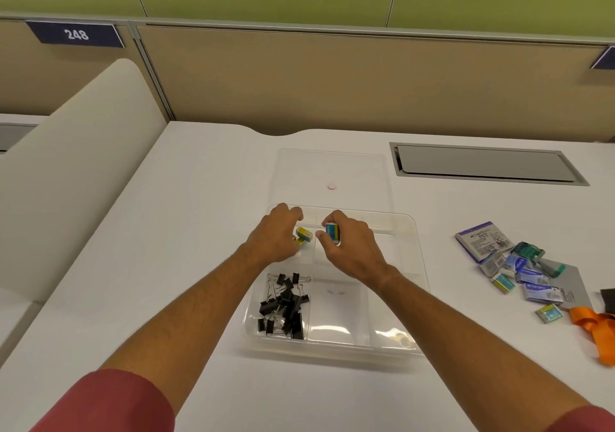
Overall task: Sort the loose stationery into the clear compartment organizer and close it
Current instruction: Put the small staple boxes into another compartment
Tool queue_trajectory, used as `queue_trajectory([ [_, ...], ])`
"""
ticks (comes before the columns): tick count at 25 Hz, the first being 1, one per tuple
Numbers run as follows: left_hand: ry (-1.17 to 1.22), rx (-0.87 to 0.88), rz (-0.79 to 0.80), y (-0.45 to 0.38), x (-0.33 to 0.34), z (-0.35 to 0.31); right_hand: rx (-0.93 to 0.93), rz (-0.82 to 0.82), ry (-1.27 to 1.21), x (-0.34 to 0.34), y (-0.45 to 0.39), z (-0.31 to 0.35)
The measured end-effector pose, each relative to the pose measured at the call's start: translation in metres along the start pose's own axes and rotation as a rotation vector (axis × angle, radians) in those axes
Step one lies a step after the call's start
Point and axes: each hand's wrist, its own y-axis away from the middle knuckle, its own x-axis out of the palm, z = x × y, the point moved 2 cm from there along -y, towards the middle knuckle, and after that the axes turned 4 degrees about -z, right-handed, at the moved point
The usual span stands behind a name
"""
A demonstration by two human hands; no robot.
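A clear compartment organizer point(417, 265) lies open on the white desk, its lid point(332, 168) folded back behind it. Black binder clips point(283, 305) fill its near-left compartment. My left hand point(274, 235) hovers over the far-left compartment with curled fingers at a small yellow box point(304, 234) there. My right hand point(349, 248) pinches a small blue and yellow box point(332, 232) upright over the middle of the organizer. A heap of loose staple boxes point(519, 271) lies on the desk to the right.
A grey booklet point(572, 285) and an orange strap point(595, 328) lie at the right edge. A grey cable hatch point(482, 163) is set into the desk at the back right. A beige partition stands behind, a white divider at the left.
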Motion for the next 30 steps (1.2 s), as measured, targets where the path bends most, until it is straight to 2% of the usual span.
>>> queue_trajectory([
  [5,-0.12,0.034,-0.186,0.007,-0.017,0.01,-0.01,0.102,-0.003,0.005,-0.009,0.014],
  [8,-0.206,-0.061,-0.263,0.01,-0.021,0.024,0.007,0.123,0.011,0.009,-0.018,0.026],
  [14,-0.249,-0.143,-0.256,0.015,-0.017,0.044,-0.138,0.365,0.317,0.032,-0.025,0.039],
  [18,-0.241,-0.147,-0.23,0.017,-0.016,0.048,-0.177,0.449,0.389,0.039,-0.026,0.043],
  [21,-0.231,-0.137,-0.239,0.017,-0.017,0.047,-0.079,0.463,0.25,0.038,-0.03,0.046],
  [26,-0.201,-0.139,-0.255,0.018,-0.021,0.045,0.275,0.363,-0.15,0.029,-0.037,0.052],
  [28,-0.192,-0.145,-0.248,0.019,-0.02,0.046,0.366,0.435,-0.211,0.027,-0.04,0.056],
  [30,-0.187,-0.153,-0.245,0.02,-0.021,0.048,0.366,0.535,-0.212,0.028,-0.042,0.058],
])
